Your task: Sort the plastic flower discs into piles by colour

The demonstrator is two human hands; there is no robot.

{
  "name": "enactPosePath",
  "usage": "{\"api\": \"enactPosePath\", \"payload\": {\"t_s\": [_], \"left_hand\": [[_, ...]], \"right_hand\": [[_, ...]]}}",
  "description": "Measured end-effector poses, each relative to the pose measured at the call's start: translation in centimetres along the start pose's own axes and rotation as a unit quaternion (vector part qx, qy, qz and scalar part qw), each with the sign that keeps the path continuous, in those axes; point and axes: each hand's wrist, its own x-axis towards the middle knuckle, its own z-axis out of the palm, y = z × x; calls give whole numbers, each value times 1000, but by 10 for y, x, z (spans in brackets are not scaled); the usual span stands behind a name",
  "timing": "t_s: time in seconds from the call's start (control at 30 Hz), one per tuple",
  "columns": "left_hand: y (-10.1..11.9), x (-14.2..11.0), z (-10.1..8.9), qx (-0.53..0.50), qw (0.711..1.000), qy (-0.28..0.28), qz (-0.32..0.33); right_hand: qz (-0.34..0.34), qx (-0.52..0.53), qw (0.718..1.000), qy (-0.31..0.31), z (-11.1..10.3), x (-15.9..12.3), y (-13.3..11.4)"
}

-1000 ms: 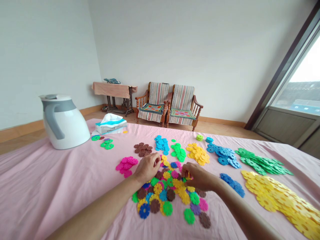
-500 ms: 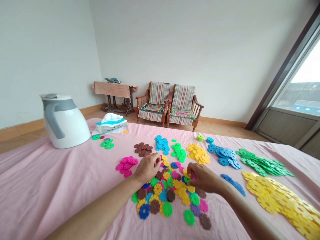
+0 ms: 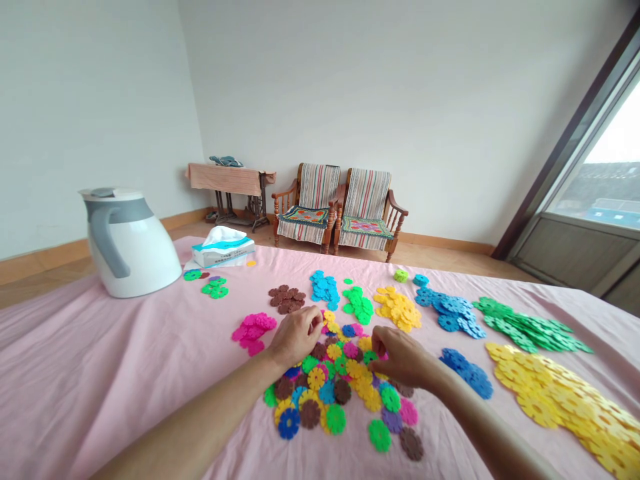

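Left hand: the left hand (image 3: 296,339) rests at the far-left edge of the mixed pile (image 3: 317,378), fingers curled inward; whether anything is tucked inside them I cannot tell.
Right hand: the right hand (image 3: 404,357) is over the right side of that pile, thumb and forefinger bent towards a green disc (image 3: 370,358). A small gap seems to show between the two, but whether the hidden fingers hold a disc is unclear.
Mixed pile: notched, flower-shaped discs in many colours, overlapping on the pink cloth (image 3: 150,373), near and between the forearms.
Step in hand: fingertip work among the loose discs, judging by both hands' bent fingers.
Handling: lifting one disc from this overlap calls for a light pinch at its rim, so that neighbours do not slide along.
Left and far groups: a magenta group (image 3: 255,328) just left of the left hand, with a brown group (image 3: 287,300), a light-blue group (image 3: 325,290), a bright-green group (image 3: 357,305) and a yellow group (image 3: 397,308) beyond the hands.
Right side: a dark-blue group (image 3: 467,375) beside the right forearm, and a long yellow spread (image 3: 570,393) farther right.
Far left: a white jug (image 3: 137,247) stands near a tissue box (image 3: 223,253).
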Motion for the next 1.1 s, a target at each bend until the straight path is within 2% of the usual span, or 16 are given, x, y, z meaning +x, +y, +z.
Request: {"api": "enactPosePath", "payload": {"t_s": [0.17,0.3,0.4,0.5,0.6,0.7,0.8,0.93,1.1], "left_hand": [[0,0,0,-2,1000,5,2],[0,0,0,0,1000,4,2],[1,0,-1,-1,1000,7,4],[1,-1,-1,-4,1000,9,6],[1,0,-2,-2,1000,7,7],[1,0,-1,6,1000,6,8],[1,0,0,10,1000,8,10],[0,0,0,9,1000,-1,7],[0,1,-1,9,1000,-8,4]], "right_hand": [[-20,121,992,7,-5,12,5],[46,212,974,71,-2,37,18],[88,241,960,109,2,54,26],[112,252,952,137,3,56,31],[70,230,965,106,-1,39,30],[-6,158,987,2,-11,8,22],[-19,78,993,-88,-19,-23,9],[0,-43,998,-54,-16,-45,-2],[-2,-33,998,-61,-8,-43,-2]]}}
